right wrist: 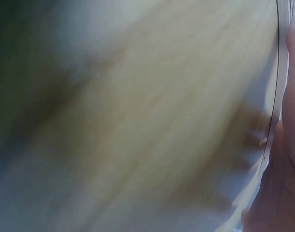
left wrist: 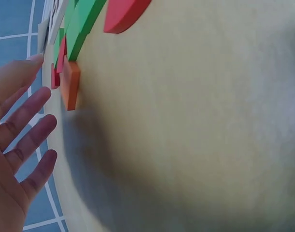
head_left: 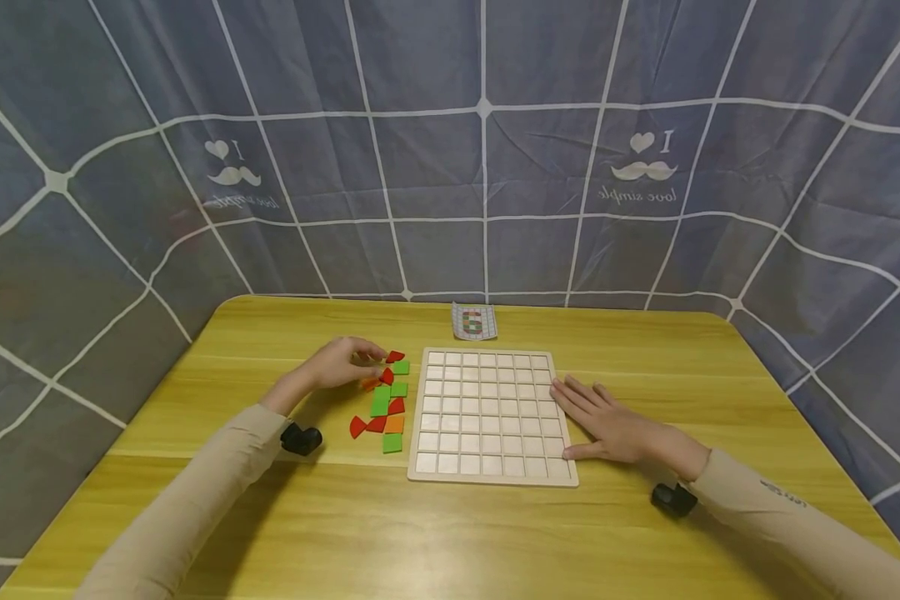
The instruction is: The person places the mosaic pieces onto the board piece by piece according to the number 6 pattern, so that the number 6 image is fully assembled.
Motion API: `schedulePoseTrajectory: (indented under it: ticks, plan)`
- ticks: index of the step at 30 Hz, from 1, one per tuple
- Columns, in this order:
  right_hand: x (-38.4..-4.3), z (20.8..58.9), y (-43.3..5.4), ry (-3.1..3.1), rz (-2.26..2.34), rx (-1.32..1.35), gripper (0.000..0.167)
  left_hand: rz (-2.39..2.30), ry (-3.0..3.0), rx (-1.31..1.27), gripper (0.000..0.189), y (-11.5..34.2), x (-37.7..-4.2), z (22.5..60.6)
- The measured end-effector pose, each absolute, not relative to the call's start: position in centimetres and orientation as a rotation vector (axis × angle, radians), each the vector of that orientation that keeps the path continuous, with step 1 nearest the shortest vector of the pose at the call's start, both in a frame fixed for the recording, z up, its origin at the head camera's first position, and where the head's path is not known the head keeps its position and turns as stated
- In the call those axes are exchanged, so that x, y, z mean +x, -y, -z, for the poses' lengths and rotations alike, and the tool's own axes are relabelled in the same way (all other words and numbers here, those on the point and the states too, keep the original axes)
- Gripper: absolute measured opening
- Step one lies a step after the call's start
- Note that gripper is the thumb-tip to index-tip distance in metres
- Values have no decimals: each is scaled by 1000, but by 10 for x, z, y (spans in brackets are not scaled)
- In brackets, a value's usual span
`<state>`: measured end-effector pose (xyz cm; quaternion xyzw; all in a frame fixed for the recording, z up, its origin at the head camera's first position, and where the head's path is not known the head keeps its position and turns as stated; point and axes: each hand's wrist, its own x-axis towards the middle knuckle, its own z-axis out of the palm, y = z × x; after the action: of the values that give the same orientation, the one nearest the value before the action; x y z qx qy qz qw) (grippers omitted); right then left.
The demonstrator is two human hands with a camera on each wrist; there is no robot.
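My left hand (head_left: 341, 362) hovers at the far end of a loose group of small coloured pieces, its fingertips close to a red quarter-round piece (head_left: 387, 376). In the left wrist view the fingers of that hand (left wrist: 29, 130) are spread and loosely bent, with nothing between them, beside an orange piece (left wrist: 70, 84). Green squares (head_left: 380, 401) lie among the red and orange pieces, left of a pale wooden grid board (head_left: 492, 482). The board's cells hold no pieces. My right hand (head_left: 607, 423) lies with straight fingers on the board's right edge.
Behind the board lies a small pattern card (head_left: 474, 322) showing a coloured figure on a grid. The yellow wooden table (head_left: 487, 542) runs back to a grey-blue curtain (head_left: 435, 167) with white lines. Black wrist cameras (head_left: 301, 439) are strapped to both wrists.
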<state>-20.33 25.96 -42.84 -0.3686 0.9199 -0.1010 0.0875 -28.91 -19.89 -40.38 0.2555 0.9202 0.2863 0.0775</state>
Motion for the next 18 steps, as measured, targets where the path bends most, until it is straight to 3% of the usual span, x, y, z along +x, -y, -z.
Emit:
schedulePoseTrajectory:
  ticks: [18]
  plan:
    - [-205, 428, -257, -2706, 243, -1069, 94, -830, -2771, 862, 24, 195, -289, 417]
